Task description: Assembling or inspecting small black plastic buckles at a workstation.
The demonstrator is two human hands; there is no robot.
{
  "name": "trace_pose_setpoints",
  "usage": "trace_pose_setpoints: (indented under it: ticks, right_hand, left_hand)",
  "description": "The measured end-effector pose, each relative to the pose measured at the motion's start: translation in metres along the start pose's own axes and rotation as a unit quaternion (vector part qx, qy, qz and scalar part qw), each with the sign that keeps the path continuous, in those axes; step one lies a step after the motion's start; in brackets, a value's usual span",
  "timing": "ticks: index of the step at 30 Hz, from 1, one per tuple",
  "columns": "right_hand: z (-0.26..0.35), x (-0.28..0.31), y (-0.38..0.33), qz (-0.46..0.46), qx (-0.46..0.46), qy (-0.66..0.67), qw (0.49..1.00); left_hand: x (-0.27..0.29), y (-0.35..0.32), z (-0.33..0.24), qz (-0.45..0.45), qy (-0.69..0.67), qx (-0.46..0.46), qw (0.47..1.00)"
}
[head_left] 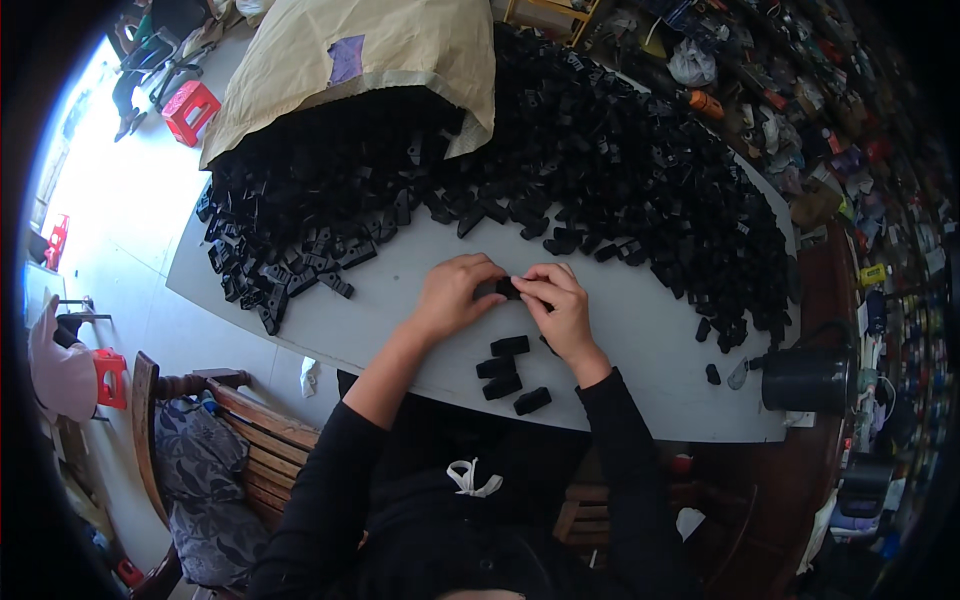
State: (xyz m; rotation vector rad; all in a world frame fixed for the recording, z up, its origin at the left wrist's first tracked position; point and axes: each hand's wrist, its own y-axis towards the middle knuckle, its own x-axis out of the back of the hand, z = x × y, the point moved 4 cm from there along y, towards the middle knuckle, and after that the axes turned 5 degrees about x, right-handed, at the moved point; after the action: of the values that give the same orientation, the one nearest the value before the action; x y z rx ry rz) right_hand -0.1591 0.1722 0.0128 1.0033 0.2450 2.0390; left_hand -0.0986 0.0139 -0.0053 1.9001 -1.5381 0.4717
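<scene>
Between my two hands, over the middle of the grey-white table, is a small black plastic part. My left hand grips it from the left with thumb and fingers. From the other side my right hand pinches it, its fingertips meeting over the piece. Much of the part is hidden by the fingers. Just below my hands several black blocks of similar look lie in a loose column. Past my hands a great heap of black plastic parts covers the far side of the table.
A large tan sack lies at the back left, its mouth open over the heap. At the right edge stands a black mug-like container. A slatted wooden bench with a patterned cushion is at lower left. Cluttered goods line the right side.
</scene>
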Motion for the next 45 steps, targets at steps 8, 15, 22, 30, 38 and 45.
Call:
trace_pose_setpoints:
  ticks: [8, 15, 22, 30, 38, 45]
  right_hand:
    - [-0.002, 0.009, 0.001, 0.031, 0.066, -0.064, 0.995]
    - [0.004, 0.008, 0.004, 0.044, 0.056, -0.048, 0.996]
    - [0.004, 0.004, -0.001, 0.093, 0.078, -0.092, 0.988]
    - [0.000, -0.003, -0.034, 0.160, 0.036, -0.090, 0.982]
    - [0.055, -0.020, -0.093, 0.275, -0.002, 0.010, 0.961]
    - [-0.007, 0.023, -0.010, -0.024, -0.024, -0.170, 0.985]
  left_hand:
    - [0.000, 0.001, -0.003, 0.006, 0.001, 0.006, 1.000]
    - [0.001, 0.001, -0.002, 0.021, -0.005, 0.034, 0.999]
    - [-0.001, 0.000, -0.001, 0.022, 0.002, 0.022, 1.000]
    - [0.004, -0.003, -0.002, 0.021, -0.028, -0.029, 0.999]
    - [0.007, 0.023, 0.015, -0.169, 0.196, -0.005, 0.966]
    - [0.011, 0.019, 0.015, -0.142, 0.088, 0.068, 0.984]
